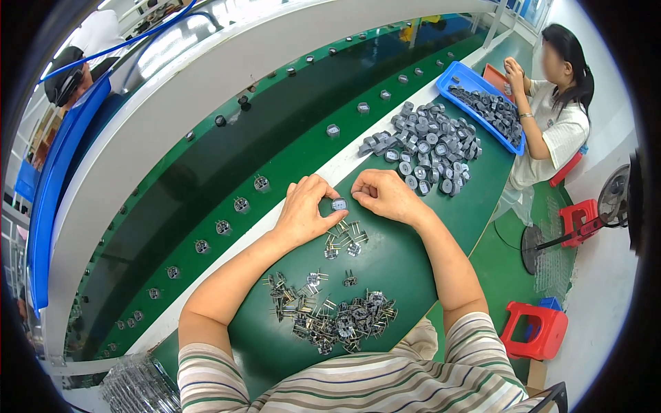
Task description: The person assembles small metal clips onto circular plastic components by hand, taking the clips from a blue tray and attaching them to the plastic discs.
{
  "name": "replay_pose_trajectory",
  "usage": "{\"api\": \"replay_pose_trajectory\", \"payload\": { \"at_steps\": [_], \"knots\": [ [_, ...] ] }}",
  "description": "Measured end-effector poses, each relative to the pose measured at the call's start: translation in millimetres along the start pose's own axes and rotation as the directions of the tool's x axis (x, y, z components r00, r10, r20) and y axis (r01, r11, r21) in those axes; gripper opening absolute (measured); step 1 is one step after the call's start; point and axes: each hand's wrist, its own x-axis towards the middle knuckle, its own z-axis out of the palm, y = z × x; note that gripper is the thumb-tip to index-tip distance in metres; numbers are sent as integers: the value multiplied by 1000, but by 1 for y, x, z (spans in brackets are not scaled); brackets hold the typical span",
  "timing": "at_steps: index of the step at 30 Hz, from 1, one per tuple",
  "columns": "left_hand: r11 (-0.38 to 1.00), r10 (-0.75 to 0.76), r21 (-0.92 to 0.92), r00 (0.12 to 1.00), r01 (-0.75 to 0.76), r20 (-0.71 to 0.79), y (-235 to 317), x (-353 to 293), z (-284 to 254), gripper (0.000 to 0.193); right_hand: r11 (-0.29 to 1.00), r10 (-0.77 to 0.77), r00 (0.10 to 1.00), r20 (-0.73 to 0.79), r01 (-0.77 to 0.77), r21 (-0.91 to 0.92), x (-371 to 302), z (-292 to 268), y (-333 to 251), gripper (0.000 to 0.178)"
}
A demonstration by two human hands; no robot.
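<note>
Near the middle of the green tabletop, my left hand (303,210) pinches a small round grey plastic housing (339,204) between thumb and fingers, its pale face up. Just right of it, my right hand (387,196) has its fingers curled and thumb against them; whatever it may hold is hidden. Below the left hand lie a few small components with metal pins (352,249). Closer to my body spreads a pile of similar pinned components (351,320). Beyond my right hand is a heap of round grey housings (430,148).
A conveyor (289,155) carrying spaced-out parts runs along the left and far side. A blue tray (513,146) of dark parts stands at the far right, beside a co-worker (561,103). On the floor are red stools (536,330) and a fan (613,196). Another person (72,76) sits across the line.
</note>
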Motion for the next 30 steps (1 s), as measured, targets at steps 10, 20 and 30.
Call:
{"api": "replay_pose_trajectory", "payload": {
  "at_steps": [10, 20, 30],
  "knots": [
    [1000, 17, -10, 1000, -17, 21, -5, 1, -1, 36, 999, -32, 998, -60, 33, 15, -2, -3, 2, 14],
    [1000, 22, 1, 1000, -22, 21, -7, 2, 2, 36, 978, -64, 981, -184, 99, 184, 8, 29, 0, 12],
    [1000, 28, -14, 999, -28, 17, -8, 2, 5, 36, 994, -87, 979, -185, 99, 56, 4, 28, -4, 15]
  ]
}}
